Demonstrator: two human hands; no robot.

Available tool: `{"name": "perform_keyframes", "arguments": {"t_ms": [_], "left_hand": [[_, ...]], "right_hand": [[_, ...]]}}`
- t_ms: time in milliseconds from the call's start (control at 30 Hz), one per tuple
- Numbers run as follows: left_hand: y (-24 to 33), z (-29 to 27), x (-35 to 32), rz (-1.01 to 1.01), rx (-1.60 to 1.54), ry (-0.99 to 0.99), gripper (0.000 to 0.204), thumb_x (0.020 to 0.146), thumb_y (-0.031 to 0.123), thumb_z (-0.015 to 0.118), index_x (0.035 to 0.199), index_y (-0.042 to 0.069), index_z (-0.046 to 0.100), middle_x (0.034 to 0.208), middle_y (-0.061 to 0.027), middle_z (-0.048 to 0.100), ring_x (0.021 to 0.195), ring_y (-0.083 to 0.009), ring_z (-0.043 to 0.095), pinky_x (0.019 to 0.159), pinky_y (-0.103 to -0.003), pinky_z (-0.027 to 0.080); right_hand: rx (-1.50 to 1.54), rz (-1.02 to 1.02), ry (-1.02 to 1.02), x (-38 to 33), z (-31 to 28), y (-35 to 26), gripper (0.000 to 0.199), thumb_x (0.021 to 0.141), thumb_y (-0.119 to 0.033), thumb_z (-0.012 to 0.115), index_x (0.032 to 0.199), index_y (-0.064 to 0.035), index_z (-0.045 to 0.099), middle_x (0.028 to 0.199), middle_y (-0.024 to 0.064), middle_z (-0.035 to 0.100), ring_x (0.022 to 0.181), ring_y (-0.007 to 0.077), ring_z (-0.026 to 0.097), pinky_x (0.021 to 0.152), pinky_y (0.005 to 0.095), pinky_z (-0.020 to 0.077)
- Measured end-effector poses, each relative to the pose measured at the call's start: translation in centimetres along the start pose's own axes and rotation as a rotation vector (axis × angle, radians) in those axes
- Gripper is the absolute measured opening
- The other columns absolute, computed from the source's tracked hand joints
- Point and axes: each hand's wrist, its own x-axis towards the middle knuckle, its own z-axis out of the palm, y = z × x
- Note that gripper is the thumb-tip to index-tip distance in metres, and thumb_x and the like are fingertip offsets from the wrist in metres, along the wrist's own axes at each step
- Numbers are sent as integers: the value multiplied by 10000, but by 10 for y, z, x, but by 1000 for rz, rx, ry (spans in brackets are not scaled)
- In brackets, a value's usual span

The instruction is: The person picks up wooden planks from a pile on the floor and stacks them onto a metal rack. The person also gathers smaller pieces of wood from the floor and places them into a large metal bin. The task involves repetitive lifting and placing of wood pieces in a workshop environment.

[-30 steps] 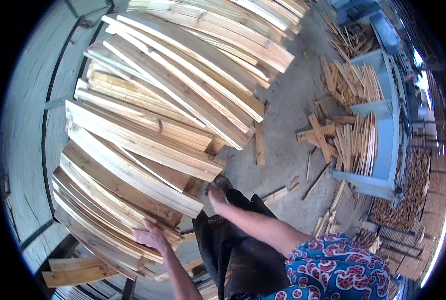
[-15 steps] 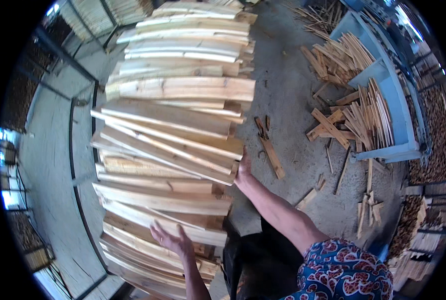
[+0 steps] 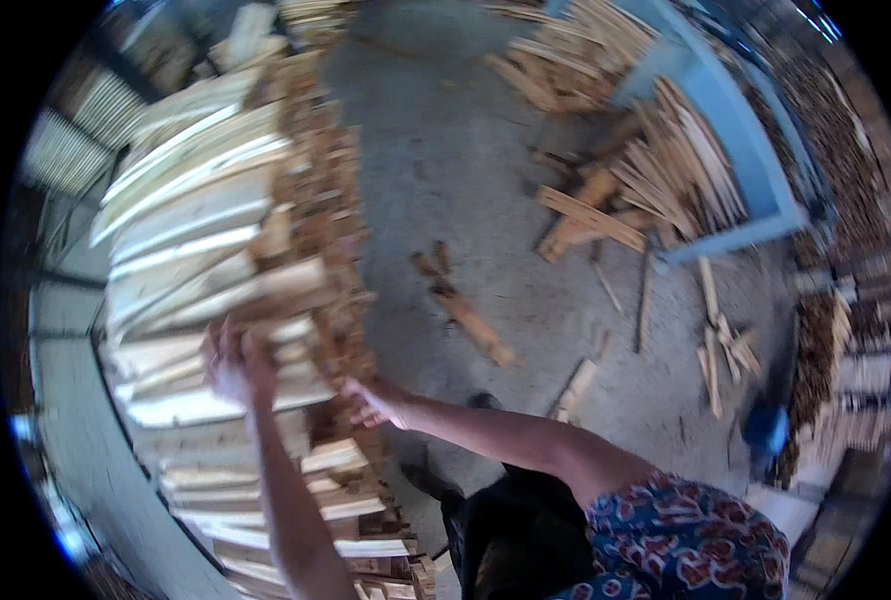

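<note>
A long stack of pale wooden boards (image 3: 191, 270) fills the left side, its rough sawn ends forming the side face toward the aisle. My left hand (image 3: 238, 365) is over the top boards near the middle of the stack; motion smears its fingers, so its grip is unclear. By the stack's side edge, my right hand (image 3: 371, 402) has its fingers apart and pointing toward the board ends. No board shows in it. Several boards near my hands lie slightly askew.
A blue metal bin (image 3: 756, 200) at the right holds thin wood strips (image 3: 681, 150). Offcuts (image 3: 591, 215) lie before it, and a broken board (image 3: 471, 315) rests on the concrete floor. More stacked wood lines the far right. A blue object (image 3: 766, 428) stands low at the right.
The view has swung, so the stack appears farther left. My right hand has left the end of the slanted boards it was touching. My left hand has shifted over the stack.
</note>
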Motion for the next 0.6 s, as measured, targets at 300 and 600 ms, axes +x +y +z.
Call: {"name": "perform_keyframes", "arguments": {"t_ms": [300, 600], "left_hand": [[-50, 14, 5, 334, 238, -98, 346, 862, 248, 351, 1174, 115, 422, 1238, -113, 361, 1143, -301, 316, 937, -404, 267], [99, 55, -23, 44, 173, -188, 460, 764, 364, 520, 1107, 61, 469, 1134, -184, 424, 1023, -302, 434, 747, -427, 433]], "right_hand": [[-652, -50, 495, -146, -358, 199, 194, 683, -249, 553, 782, -83, 564, 723, 49, 545, 694, 173, 525, 597, 322, 426], [395, 211, 1156, -323, -456, 186, 110, 762, -173, 489, 851, -125, 529, 620, 36, 516, 457, 117, 466, 362, 245, 340]]}}
